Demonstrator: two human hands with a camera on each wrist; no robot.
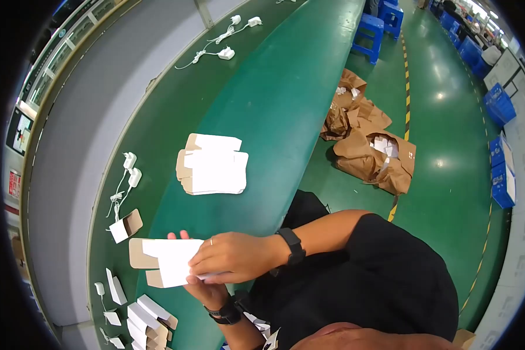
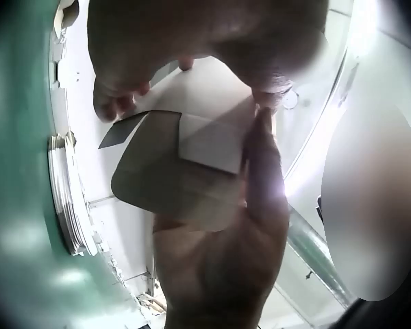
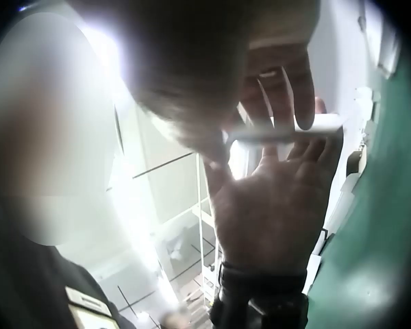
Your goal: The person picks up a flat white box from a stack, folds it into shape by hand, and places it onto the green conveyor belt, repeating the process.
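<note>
A white box (image 1: 178,259) with brown inner flaps at its far end is held between both hands. The left hand (image 1: 211,294) grips it from beneath, thumb on the near edge and fingertips past the opposite edge. Over its top lies the right hand (image 1: 233,256), fingers across the panel and thumb along the side. In the left wrist view, the box's flaps (image 2: 147,161) show between the left hand (image 2: 205,41) above and the right hand (image 2: 219,267) below. The right wrist view shows the box edge-on (image 3: 322,123), the right hand (image 3: 277,82) above and left palm (image 3: 270,212) below.
Flat white cartons (image 1: 219,172) are stacked on the green table (image 1: 262,99). White adapters with cables (image 1: 226,53) and a small open box (image 1: 126,226) lie along the far side. Several boxes (image 1: 143,321) sit bottom left. Paper bags (image 1: 379,160) stand on the floor.
</note>
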